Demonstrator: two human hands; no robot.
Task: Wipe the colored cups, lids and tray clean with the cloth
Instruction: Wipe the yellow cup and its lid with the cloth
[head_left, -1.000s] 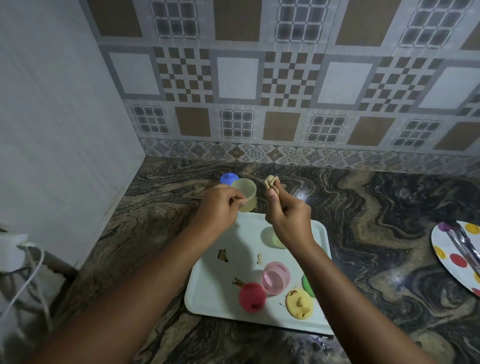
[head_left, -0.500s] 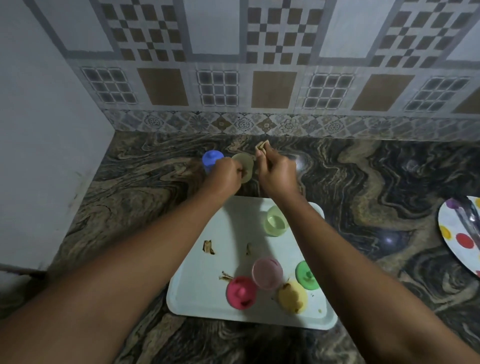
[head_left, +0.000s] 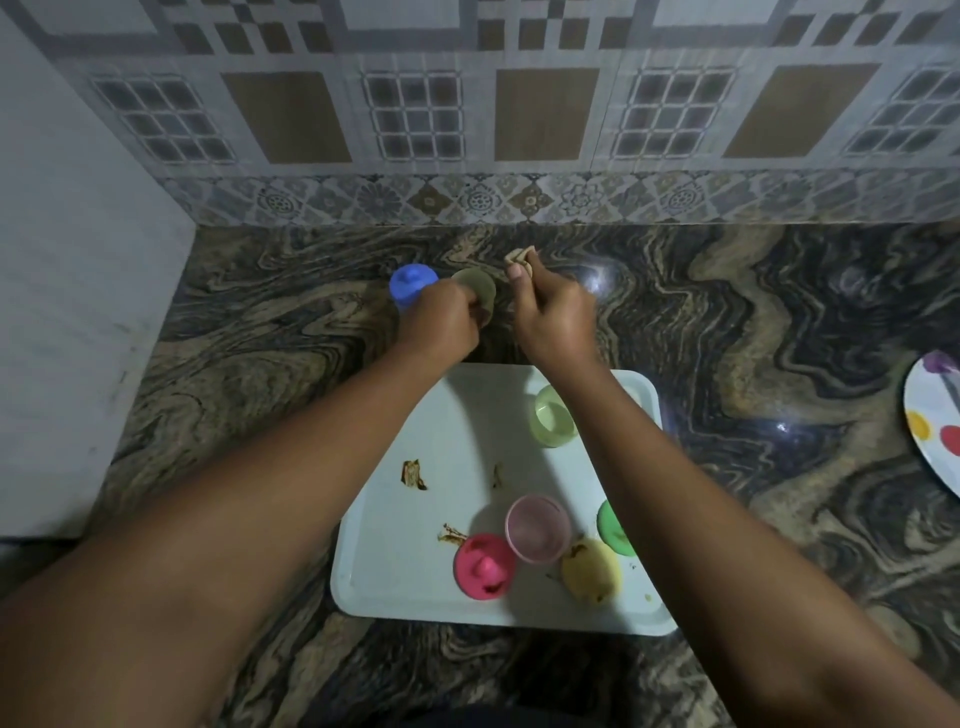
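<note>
**Q:** Where are the hands?

**A:** Both bare arms reach forward over the tray (head_left: 363, 577) to the counter (head_left: 779, 364) beyond its far edge. The left hand (head_left: 441, 325) curls round a pale yellow cup (head_left: 480, 288), gripping it. The cup's round face is turned toward the camera, and it is too blurred to tell mouth from base. The right hand (head_left: 553, 314) pinches a small wad of cloth (head_left: 519, 258) between thumb and fingertips, raised just beside the cup.

**Q:** How many things are there?

**A:** There are three cups. One is the yellow cup in the left hand. A green cup (head_left: 553, 415) stands near the tray's far right corner, and a pink cup (head_left: 537, 527) stands toward its near edge. There are four lids. A blue lid (head_left: 410, 283) sits on the counter, just left of the left hand. On the tray, a red lid (head_left: 485, 566), a yellow lid (head_left: 592, 571) and a green lid (head_left: 613, 527) cluster round the pink cup. Three brown smears (head_left: 414, 475) mark the tray's middle.

**Q:** What room is there to move?

**A:** A plain wall (head_left: 78, 312) closes the left side and a tiled wall (head_left: 545, 114) closes the back. A wide stretch of counter runs right from the tray to a spotted plate (head_left: 930, 431), which is cut off by the frame. The right forearm crosses the tray's right side, partly hiding the green lid.
</note>
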